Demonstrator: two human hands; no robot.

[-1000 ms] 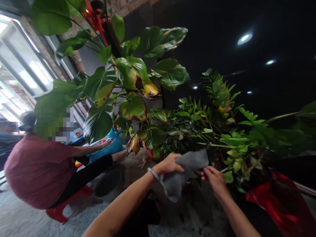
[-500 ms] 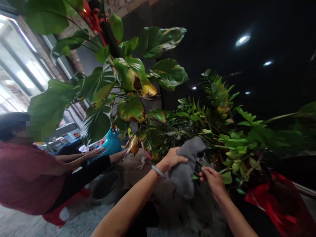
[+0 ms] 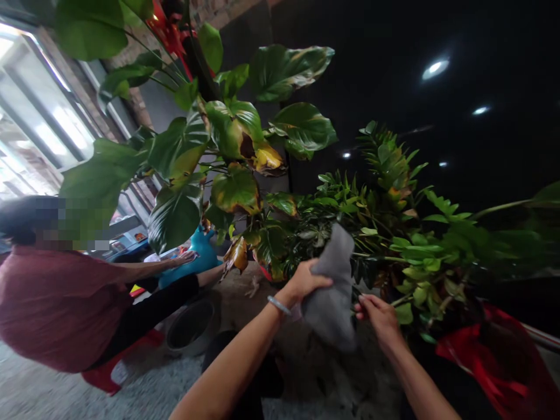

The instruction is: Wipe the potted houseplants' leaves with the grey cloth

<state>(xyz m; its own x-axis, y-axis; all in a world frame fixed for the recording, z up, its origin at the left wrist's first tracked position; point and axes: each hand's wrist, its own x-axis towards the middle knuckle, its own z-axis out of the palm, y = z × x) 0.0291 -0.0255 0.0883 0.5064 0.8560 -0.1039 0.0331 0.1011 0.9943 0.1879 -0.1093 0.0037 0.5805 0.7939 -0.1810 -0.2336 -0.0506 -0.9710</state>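
A grey cloth (image 3: 331, 297) hangs from my left hand (image 3: 305, 281), whose thumb lies across it; the fingers behind are hidden. Just to the right, my right hand (image 3: 378, 315) pinches a thin green plant stem (image 3: 357, 296) between thumb and fingertips. The cloth covers whatever part of the plant lies behind it. Around both hands grow the leaves of a low green potted plant (image 3: 420, 251). A pale bangle (image 3: 279, 304) circles my left wrist.
A tall plant with large, partly browned leaves (image 3: 236, 189) rises ahead on the left. Another person (image 3: 61, 303) sits on a red stool (image 3: 105, 373), one hand on a blue object (image 3: 199, 251). A dark bucket (image 3: 192, 326) stands nearby. Red wrapping (image 3: 485, 356) lies at right.
The grey cloth has shifted from a bunched, lobed shape to a flatter, more upright one in my left hand. My right hand stays nearly in place. The other person's hand has moved onto the blue object.
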